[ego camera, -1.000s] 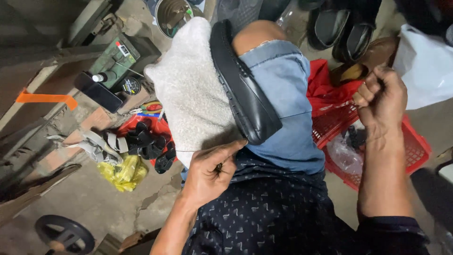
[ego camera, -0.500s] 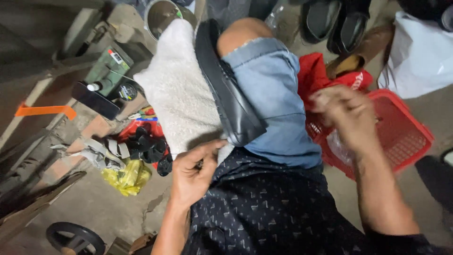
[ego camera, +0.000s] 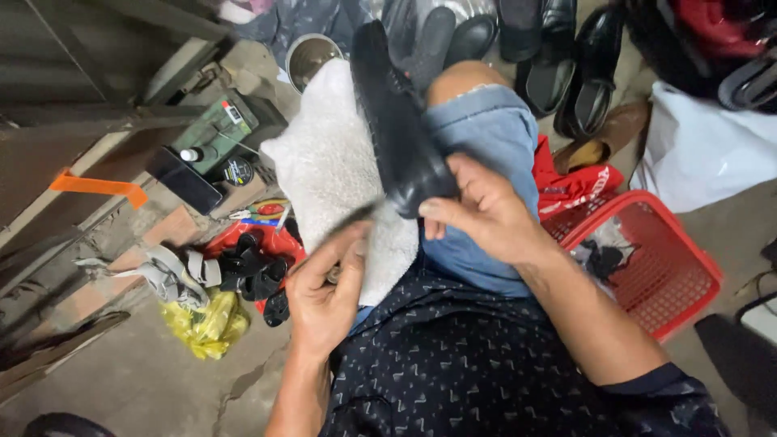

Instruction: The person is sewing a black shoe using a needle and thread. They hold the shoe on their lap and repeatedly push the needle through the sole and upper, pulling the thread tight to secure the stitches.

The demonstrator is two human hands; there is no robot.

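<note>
Seated person, view down over lap. Black shoe point(ego camera: 396, 121) lies sole-side up along the knee, on a white fluffy cloth point(ego camera: 328, 174) draped over the thigh of blue denim shorts point(ego camera: 490, 154). Right hand point(ego camera: 486, 214) rests at the shoe's near end, fingers curled closed around its heel edge, thumb toward the cloth. Left hand point(ego camera: 328, 295) sits just below the cloth's lower edge, fingers pinched closed on a thin dark tool point(ego camera: 352, 218), blurred, angled up toward the shoe heel; kind of tool not clear. To the person's right, a red plastic basket point(ego camera: 672, 275) on the floor, holding a dark item and clear plastic; red fabric point(ego camera: 575, 186) just beside it, white bag point(ego camera: 712, 154) behind. Row of dark shoes point(ego camera: 566, 57) beyond the knee, one brown shoe point(ego camera: 607, 133) near them. To the left on the floor: metal tin point(ego camera: 312, 57), green box point(ego camera: 214, 129), small round tin point(ego camera: 237, 171), black sandals point(ego camera: 251, 271) on red plastic, yellow bag point(ego camera: 206, 324), grey straps point(ego camera: 166, 275). Cracked concrete floor point(ego camera: 121, 380).
</note>
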